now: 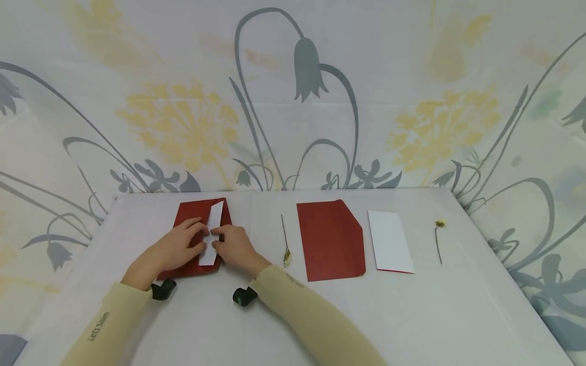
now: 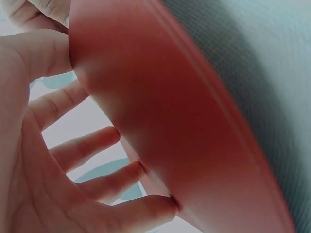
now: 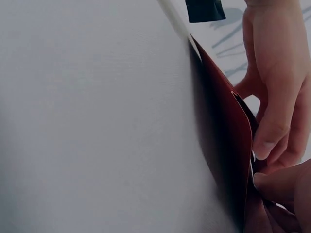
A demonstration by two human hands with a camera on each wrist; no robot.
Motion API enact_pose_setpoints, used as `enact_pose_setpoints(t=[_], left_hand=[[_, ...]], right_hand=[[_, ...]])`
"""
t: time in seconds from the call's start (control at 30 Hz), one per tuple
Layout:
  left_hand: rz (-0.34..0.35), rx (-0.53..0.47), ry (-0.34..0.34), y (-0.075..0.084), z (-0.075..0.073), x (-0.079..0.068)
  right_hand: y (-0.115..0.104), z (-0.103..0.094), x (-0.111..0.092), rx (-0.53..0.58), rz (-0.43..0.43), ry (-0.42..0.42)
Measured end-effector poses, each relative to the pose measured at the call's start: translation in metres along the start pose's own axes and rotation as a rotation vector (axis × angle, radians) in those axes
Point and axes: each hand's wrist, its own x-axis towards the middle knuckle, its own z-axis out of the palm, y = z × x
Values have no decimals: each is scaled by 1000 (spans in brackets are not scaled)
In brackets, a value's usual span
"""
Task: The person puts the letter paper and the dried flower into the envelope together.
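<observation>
A red envelope [image 1: 197, 207] lies at the table's left with its opening toward the right. A white card [image 1: 208, 256] sits partly inside it, showing as a narrow upright strip. My left hand [image 1: 186, 244] rests over the envelope, its fingertips at the edge of the opening beside the card. In the left wrist view the left fingers [image 2: 97, 145] are spread and fairly straight, touching the red panel's edge. From the other side, my right hand [image 1: 237, 249] pinches the card's right edge near its middle. The right thumb [image 3: 279, 182] shows at the card's edge in the right wrist view.
Right of the hands lie a dried flower [image 1: 286, 254], a second red envelope [image 1: 329, 241], a white folded card [image 1: 390, 241] with a red lower edge, and another dried flower [image 1: 439, 223]. A floral-print cloth [image 1: 293, 147] hangs behind the white table [image 1: 458, 315].
</observation>
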Motion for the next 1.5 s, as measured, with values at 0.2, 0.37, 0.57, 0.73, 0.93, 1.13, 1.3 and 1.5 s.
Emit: enact_pose_setpoints(t=[0.2, 0.37, 0.57, 0.73, 0.93, 1.13, 1.3, 1.5], left_hand=[[-15, -7, 7, -2, -3, -7], [-1, -6, 0, -1, -3, -6], [1, -9, 7, 4, -1, 0], [-11, 4, 4, 5, 1, 1], [0, -8, 17, 5, -1, 0], [13, -21, 22, 4, -1, -1], [12, -26, 22, 3, -1, -1], [0, -23, 18, 2, -1, -1]], right_hand=[[-7, 0, 5, -1, -1, -54], [-3, 2, 5, -34, -17, -6], [8, 1, 5, -17, 37, 153], [10, 1, 4, 2, 24, 172], [4, 5, 1, 82, -4, 153], [0, 10, -2, 191, -3, 154], [0, 12, -3, 255, 5, 146], [-1, 8, -5, 278, -2, 125]])
